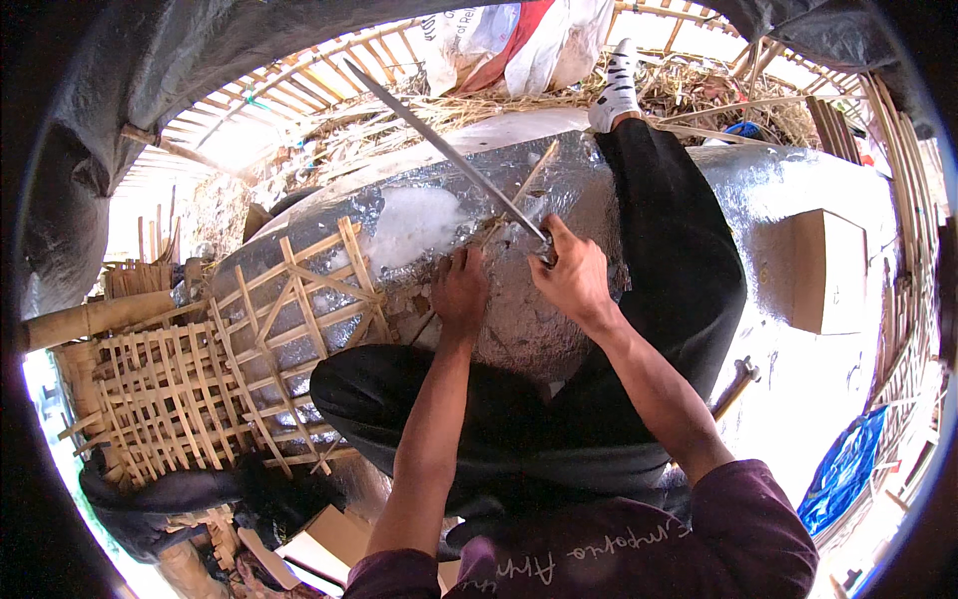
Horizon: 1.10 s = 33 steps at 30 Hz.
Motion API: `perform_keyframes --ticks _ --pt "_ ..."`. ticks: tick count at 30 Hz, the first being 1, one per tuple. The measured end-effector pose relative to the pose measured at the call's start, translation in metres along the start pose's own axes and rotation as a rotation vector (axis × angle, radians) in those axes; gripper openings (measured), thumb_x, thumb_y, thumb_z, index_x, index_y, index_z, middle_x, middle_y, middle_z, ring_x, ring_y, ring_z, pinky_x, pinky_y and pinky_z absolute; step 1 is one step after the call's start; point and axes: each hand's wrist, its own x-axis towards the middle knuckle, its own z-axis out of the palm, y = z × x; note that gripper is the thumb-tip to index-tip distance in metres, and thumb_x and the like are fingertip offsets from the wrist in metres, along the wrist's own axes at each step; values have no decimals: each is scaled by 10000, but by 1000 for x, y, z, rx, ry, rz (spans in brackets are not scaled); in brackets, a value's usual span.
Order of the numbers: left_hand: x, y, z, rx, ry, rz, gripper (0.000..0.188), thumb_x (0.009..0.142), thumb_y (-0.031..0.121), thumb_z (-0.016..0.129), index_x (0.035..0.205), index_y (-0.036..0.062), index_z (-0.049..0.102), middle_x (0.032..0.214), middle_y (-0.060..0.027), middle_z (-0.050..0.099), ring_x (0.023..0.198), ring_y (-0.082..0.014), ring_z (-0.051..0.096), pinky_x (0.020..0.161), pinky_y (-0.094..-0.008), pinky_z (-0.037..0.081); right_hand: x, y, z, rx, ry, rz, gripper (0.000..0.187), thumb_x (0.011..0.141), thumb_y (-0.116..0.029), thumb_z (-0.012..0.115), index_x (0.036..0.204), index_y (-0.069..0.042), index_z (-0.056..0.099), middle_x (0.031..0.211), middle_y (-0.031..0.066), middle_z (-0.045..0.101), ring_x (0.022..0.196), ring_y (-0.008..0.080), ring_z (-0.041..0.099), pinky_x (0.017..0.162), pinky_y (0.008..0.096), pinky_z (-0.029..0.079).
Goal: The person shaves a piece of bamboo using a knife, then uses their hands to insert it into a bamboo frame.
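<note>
My right hand (574,275) is closed around the handle end of a long, narrow machete (439,143). The blade slants up and to the left, away from me, and crosses over a thin bamboo strip (537,175). Lower down, the strip runs into the curled fingers of my left hand (461,292), and a thin end shows on the near side of that hand. Both hands are close together above the silvery sheet (529,319) between my legs. The machete's grip is mostly hidden by my fingers.
Left of my bent knee lies an open bamboo lattice (289,339), with a denser woven panel (165,399) beyond it. A cardboard box (830,272) stands at the right, above a blue plastic bag (843,469). A tool with a wooden handle (736,389) lies beside my right thigh. Bamboo slats fence the far side.
</note>
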Motion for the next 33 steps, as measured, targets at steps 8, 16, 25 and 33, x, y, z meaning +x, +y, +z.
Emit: perform_keyframes --ticks 8,16,25,33 --pt "-2 -3 -4 -12 49 10 180 849 103 583 1026 77 605 915 -109 641 837 -347 611 720 -451 513 6 33 18 -217 -164 58 531 734 -191 723 1216 -45 555 779 180 665 690 373 657 620 450 525" --pt "-2 -5 9 80 -75 -58 169 867 126 600 1029 84 583 988 -131 636 882 -362 609 723 -446 521 -13 68 45 -219 94 -124 406 719 -95 688 1104 -50 568 778 205 650 731 410 652 625 476 518" --pt "-2 -1 1 19 -70 -33 186 832 80 591 1017 77 593 989 -122 622 865 -333 618 685 -441 527 -4 8 7 -65 -97 38 466 734 -117 696 1162 -6 549 796 204 663 715 381 660 609 437 535" --pt "3 0 -3 17 -126 -43 234 824 97 608 1058 99 602 990 -117 638 893 -334 620 689 -434 542 -7 39 22 -121 -102 -20 359 752 -77 670 1091 -18 568 752 167 656 649 347 655 566 402 520"
